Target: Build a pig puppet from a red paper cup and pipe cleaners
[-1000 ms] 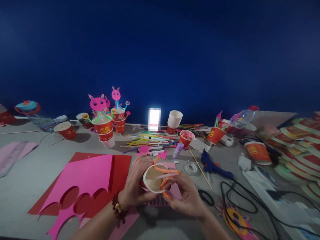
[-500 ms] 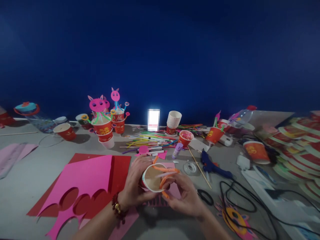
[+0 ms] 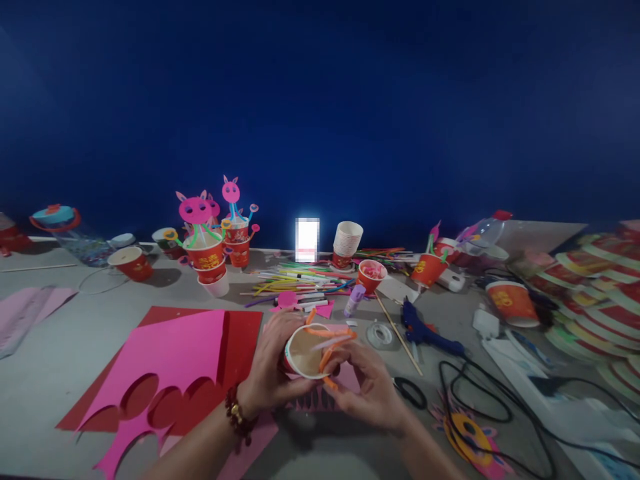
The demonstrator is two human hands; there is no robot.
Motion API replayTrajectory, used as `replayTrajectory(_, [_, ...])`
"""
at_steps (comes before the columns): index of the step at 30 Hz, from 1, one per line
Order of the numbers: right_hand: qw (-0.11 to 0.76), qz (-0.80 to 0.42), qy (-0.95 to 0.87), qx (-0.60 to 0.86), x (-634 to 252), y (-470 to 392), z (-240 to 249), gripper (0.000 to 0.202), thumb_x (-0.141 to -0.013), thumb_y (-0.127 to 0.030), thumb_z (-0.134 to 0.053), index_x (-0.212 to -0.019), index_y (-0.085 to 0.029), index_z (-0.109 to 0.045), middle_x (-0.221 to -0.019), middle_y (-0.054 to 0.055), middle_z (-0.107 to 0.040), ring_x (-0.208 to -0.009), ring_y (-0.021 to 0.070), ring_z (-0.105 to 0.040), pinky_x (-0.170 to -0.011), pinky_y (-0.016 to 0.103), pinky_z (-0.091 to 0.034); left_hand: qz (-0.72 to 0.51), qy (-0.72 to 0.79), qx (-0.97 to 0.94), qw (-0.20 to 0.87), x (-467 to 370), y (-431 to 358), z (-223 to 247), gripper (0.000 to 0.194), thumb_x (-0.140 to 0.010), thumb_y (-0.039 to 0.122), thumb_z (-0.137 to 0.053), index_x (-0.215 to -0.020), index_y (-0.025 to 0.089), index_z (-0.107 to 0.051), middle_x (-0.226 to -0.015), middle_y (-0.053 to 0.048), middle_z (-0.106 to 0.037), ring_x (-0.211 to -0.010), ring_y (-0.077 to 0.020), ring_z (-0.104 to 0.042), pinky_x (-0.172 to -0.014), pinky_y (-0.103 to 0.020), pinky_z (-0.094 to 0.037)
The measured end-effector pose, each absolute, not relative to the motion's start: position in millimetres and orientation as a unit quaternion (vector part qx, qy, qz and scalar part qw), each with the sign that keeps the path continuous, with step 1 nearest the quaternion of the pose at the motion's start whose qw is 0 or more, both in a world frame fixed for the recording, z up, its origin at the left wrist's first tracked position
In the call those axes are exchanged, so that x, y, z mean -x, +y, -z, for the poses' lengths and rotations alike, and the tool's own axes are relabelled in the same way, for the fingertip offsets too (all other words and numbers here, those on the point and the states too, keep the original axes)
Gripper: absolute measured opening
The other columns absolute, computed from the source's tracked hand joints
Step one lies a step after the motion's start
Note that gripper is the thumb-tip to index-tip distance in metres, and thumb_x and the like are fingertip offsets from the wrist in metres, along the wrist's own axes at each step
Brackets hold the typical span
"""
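A paper cup (image 3: 306, 353) is held near the table's front, its open mouth tilted up toward me. My left hand (image 3: 273, 367) wraps round the cup's left side. On the right side, my right hand (image 3: 367, 383) pinches orange pipe cleaners (image 3: 333, 331) at the rim; one orange end sticks out over the far rim and another below the right fingers. A pale strip crosses the cup's mouth beside them. Pink paper with cut-outs (image 3: 313, 399) lies beneath the hands.
Pink sheet (image 3: 180, 347) over red paper (image 3: 240, 340) lies left. Decorated cups (image 3: 204, 257) stand behind. Coloured sticks (image 3: 295, 279), a glue stick (image 3: 354, 301), tape (image 3: 379, 335), a blue glue gun (image 3: 430, 335), scissors (image 3: 411, 393) and black cable (image 3: 480, 373) spread right of centre.
The orange pipe cleaners and my right fingers have shifted slightly at the cup's right rim. The cup has tilted a little; both hands keep their hold.
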State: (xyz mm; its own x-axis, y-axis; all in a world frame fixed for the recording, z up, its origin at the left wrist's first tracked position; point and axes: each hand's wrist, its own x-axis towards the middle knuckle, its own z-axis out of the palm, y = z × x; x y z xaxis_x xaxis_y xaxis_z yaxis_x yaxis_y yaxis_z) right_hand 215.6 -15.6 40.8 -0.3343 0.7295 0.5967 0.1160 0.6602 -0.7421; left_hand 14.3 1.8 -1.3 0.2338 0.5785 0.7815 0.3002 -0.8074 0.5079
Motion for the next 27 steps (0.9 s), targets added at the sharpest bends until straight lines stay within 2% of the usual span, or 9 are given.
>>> replayTrajectory(13, [0.524, -0.319, -0.742, 0.271, -213.7, -16.1, -40.4, 0.018, -0.074, -0.007, -0.069, -0.080, -0.023, -0.064, -0.079, 0.000, -0.068, -0.071, 0.0158, -0.063, -0.067, 0.025, -0.051, -0.551, 0.311, -0.764, 0.129, -17.4, -0.4, 2.9, 0.068, -0.075, 0.035, -0.080, -0.135, 0.023, -0.051, -0.126, -0.015, -0.065, -0.121, -0.0350, -0.061, -0.106, -0.057, -0.047])
replayTrajectory(19, [0.533, -0.339, -0.729, 0.265, -210.4, -15.7, -41.7, 0.020, -0.074, -0.005, -0.067, -0.081, -0.023, -0.063, -0.077, -0.001, -0.065, -0.068, 0.0143, -0.060, -0.061, 0.023, -0.049, -0.544, 0.343, -0.752, 0.145, -19.0, -4.7, 5.0, 0.067, -0.075, 0.036, -0.079, -0.134, 0.024, -0.050, -0.119, -0.012, -0.069, -0.105, -0.0291, -0.070, -0.090, -0.044, -0.059])
replayTrajectory(27, [0.533, -0.353, -0.724, 0.261, -211.0, -17.9, -41.1, 0.019, -0.075, -0.006, -0.068, -0.082, -0.023, -0.063, -0.077, 0.000, -0.066, -0.070, 0.0147, -0.060, -0.062, 0.023, -0.049, -0.539, 0.353, -0.750, 0.148, -18.7, -6.9, 7.2, 0.069, -0.074, 0.039, -0.081, -0.134, 0.024, -0.050, -0.120, -0.013, -0.069, -0.106, -0.0306, -0.070, -0.090, -0.044, -0.060])
